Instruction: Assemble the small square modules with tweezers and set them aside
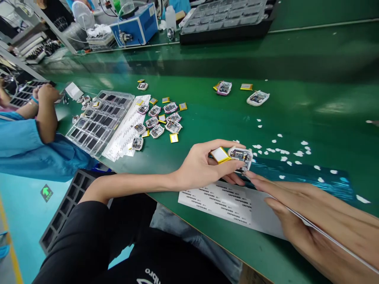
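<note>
My left hand (204, 165) grips a small white device shell (241, 156) with an exposed circuit board and a yellow-edged battery (220, 154) hanging from it, just above the green belt. My right hand (319, 221) holds a thin metal tool (325, 234) like tweezers, its tip touching the underside of the shell. Below both hands lies a white label sheet (225, 201) printed with rows of small text.
A cluster of similar shells and batteries (160, 118) lies further left, beside a clear compartment tray (99, 120) and more label sheets (127, 128). Two shells (257, 98) lie further back. White paper bits (284, 152) litter the belt. A co-worker's arm in blue (32, 134) is at left.
</note>
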Available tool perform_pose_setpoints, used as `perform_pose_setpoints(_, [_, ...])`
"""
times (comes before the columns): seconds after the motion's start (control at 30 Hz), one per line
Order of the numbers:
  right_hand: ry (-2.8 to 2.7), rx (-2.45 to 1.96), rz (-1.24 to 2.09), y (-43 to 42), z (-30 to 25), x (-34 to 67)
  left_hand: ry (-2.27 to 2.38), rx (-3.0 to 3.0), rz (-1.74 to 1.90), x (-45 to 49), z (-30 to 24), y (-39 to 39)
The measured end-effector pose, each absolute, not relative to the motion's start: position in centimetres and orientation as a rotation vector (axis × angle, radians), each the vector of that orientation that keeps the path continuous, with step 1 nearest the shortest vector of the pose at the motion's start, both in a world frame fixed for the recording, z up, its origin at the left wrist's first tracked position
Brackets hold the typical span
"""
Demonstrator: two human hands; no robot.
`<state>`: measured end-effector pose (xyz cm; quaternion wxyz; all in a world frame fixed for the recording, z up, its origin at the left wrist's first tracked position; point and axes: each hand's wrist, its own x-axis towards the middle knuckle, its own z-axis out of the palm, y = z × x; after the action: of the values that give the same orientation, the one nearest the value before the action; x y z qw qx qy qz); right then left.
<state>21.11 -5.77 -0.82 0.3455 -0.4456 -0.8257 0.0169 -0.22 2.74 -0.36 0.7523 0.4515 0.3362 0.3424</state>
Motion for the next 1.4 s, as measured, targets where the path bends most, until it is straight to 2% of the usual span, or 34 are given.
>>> perform_pose_setpoints(0.2, [-2.149, -1.022, -0.198, -5.2, -1.2, 21.4, 0.713, 1.259, 0.748, -0.6, -1.4, 4.7])
perform_pose_setpoints(0.37, [-2.167, -0.934, -0.320, -4.9, -0.2, 21.1, 1.096, 2.108, 0.859, -2.1, -1.1, 15.2])
perform_pose_setpoints(0.47, [-2.177, -0.922, -0.380, -5.0, 0.4, 20.6, 1.609, 2.380, 0.495, -3.6, -0.4, 22.1])
perform_pose_setpoints(0.57, [-2.168, -0.899, -0.429, -5.0, 0.5, 20.3, 1.749, 2.362, 0.385, -4.2, 0.0, 25.6])
perform_pose_setpoints(0.77, [-2.191, -0.883, -0.429, -5.0, 0.3, 20.4, 1.409, 2.495, 0.350, -0.8, -0.8, 26.9])
perform_pose_setpoints(0.93, [-2.201, -0.872, -0.419, -4.9, 0.2, 20.7, 1.333, 2.442, 0.386, 0.4, -0.8, 27.1])
perform_pose_setpoints(1.07, [-2.177, -0.859, -0.425, -4.8, 0.3, 20.8, 1.185, 2.424, 0.373, -1.1, 0.2, 25.2])
perform_pose_setpoints(1.27, [-2.165, -0.840, -0.469, -5.0, 0.8, 20.3, 0.917, 2.513, 0.136, -3.3, 1.1, 21.7])
perform_pose_setpoints(1.4, [-2.183, -0.833, -0.466, -5.1, 0.9, 20.3, 0.936, 2.605, 0.215, -0.8, 0.7, 21.5])
